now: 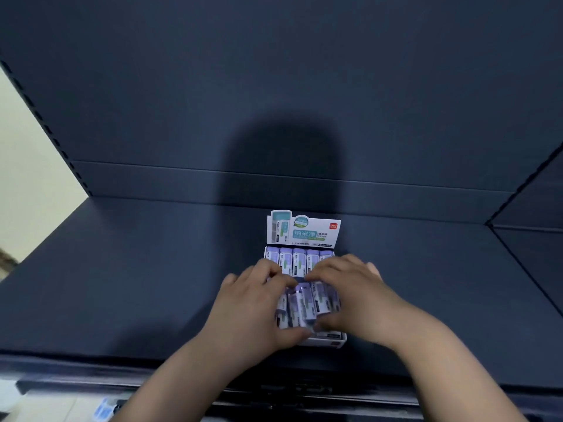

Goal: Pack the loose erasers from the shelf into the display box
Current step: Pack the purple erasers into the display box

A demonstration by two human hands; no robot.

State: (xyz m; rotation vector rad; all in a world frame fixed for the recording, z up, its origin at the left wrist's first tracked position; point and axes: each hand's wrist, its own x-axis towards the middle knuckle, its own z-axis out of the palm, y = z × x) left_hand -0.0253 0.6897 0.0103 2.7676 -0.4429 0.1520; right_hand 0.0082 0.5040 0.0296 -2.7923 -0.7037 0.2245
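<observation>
Head view: dark blue back panel (274, 71) fills the frame from 9 through 12 to 3 o'clock. A head-shaped shadow (283, 166) falls on it just above centre. Cream wall (27, 178) shows at the 9 o'clock edge.

Shelf (122, 284), same dark blue, spans the lower half. Its front lip runs along 6 o'clock.

Both bare forearms come in from 6 o'clock and meet over the box.

Left hand (253, 306) is on the box's 9 o'clock side. Fingers curl over the far end of the front-row erasers (301, 303), thumb hooks under their near end. So it's pinching them.

Right hand (350, 287) mirrors that from the 3 o'clock side, fingers over the top, thumb at the near end, same pinch. The fingertips of the two hands nearly touch at the middle of the box.

Display box (327, 341) is white and sits on the shelf at roughly 5 o'clock from frame centre, near the front lip.

Header card (304, 228) stands upright at the box's 12 o'clock end, with teal and white print.

Back-row erasers (300, 261) lie side by side just below the card in purple-white sleeves. Front row is tilted, uneven and partly blurred. Can't tell whether it's fully seated.
</observation>
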